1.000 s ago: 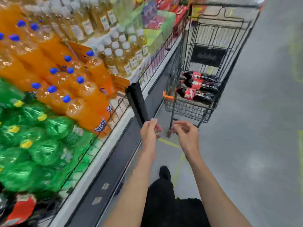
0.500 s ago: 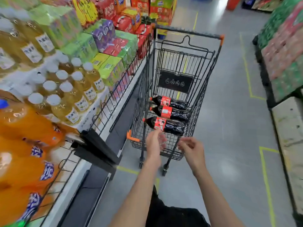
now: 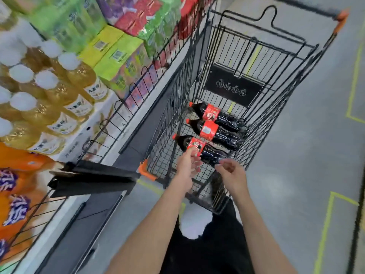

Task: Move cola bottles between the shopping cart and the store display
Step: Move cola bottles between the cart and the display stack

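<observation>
The store shelf [image 3: 110, 107] runs along the left, its wire front rail holding back orange soda bottles [image 3: 15, 186] at the near end, golden tea bottles [image 3: 59, 95] with white caps in the middle, and green, yellow and red drink cartons [image 3: 118, 50] toward the far end; it now fills more of the view than half a second ago. The black wire shopping cart [image 3: 276, 62] stands on the grey floor [image 3: 296, 175] just beside the shelf's base, closer and larger than before, its near end now right in front of the person. Three cola bottles lie on their sides on the cart's floor, caps toward the shelf side, side by side as earlier: the far cola bottle [image 3: 215, 115], the middle cola bottle [image 3: 215, 132] and the near cola bottle [image 3: 199, 150]. Both hands have reached forward to the cart's near end. The left hand [image 3: 187, 165] now overlaps the near cola bottle's red label, fingers loosely curled, gripping nothing I can make out. The right hand [image 3: 231, 173] hovers near that bottle's base with loosely curled fingers, holding nothing.
</observation>
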A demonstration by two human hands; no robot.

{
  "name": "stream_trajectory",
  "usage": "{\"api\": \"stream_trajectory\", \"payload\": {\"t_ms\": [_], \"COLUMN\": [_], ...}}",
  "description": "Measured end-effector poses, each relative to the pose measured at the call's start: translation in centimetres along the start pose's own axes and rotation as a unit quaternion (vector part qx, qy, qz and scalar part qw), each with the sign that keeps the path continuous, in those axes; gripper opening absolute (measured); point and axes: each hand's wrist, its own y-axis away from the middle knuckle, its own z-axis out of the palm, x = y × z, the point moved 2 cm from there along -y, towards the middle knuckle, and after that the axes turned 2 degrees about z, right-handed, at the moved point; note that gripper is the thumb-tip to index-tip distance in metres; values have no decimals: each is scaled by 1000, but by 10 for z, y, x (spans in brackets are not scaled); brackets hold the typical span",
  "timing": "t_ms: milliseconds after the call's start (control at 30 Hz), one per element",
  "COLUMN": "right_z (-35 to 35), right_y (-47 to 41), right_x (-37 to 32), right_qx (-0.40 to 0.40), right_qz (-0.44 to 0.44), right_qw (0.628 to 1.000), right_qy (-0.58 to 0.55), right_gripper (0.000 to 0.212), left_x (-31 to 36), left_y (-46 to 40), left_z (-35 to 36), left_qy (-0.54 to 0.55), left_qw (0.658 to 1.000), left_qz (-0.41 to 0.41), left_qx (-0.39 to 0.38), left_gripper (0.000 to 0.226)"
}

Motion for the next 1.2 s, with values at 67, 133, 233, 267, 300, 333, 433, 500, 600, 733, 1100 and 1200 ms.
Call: {"api": "stream_trajectory", "payload": {"t_ms": [67,133,233,267,300,333,433,500,600,733,1100,1200], "right_z": [-4,-6,-4,-1,2,7,24,36,53,68,96,96], "right_y": [-33,-67,-116,-138,-154,-173,-218,-237,-260,-280,-314,-312], "right_x": [-4,-7,-10,-8,-7,-2,18,29,48,71,108,105], "right_qx": [-42,-88,-150,-170,-183,-196,-230,-258,-283,-305,-291,-293], "right_qz": [9,26,41,41,42,45,58,68,60,14,2,9], "right_qw": [998,991,974,965,956,947,922,897,864,812,796,800], "right_qy": [39,95,164,196,223,249,306,351,412,497,530,523], "right_gripper": [20,30,48,55,60,65,82,89,89,99,122,118], "left_x": [0,-1,-3,-6,-9,-16,-35,-46,-57,-62,-73,-76], "left_y": [-22,-45,-81,-98,-111,-129,-170,-188,-216,-250,-279,-274], "left_z": [13,28,49,56,59,62,71,80,88,87,51,54], "left_qy": [8,9,-4,-7,-18,-25,-34,-12,-5,-52,34,50], "left_qw": [1000,998,995,993,990,986,980,977,969,954,977,975], "left_qz": [-16,-32,-46,-53,-60,-71,-88,-107,-106,-83,-135,-132], "left_qx": [26,52,84,107,130,151,176,182,222,283,162,171], "left_gripper": [30,46,68,73,78,85,109,118,124,126,134,117]}}
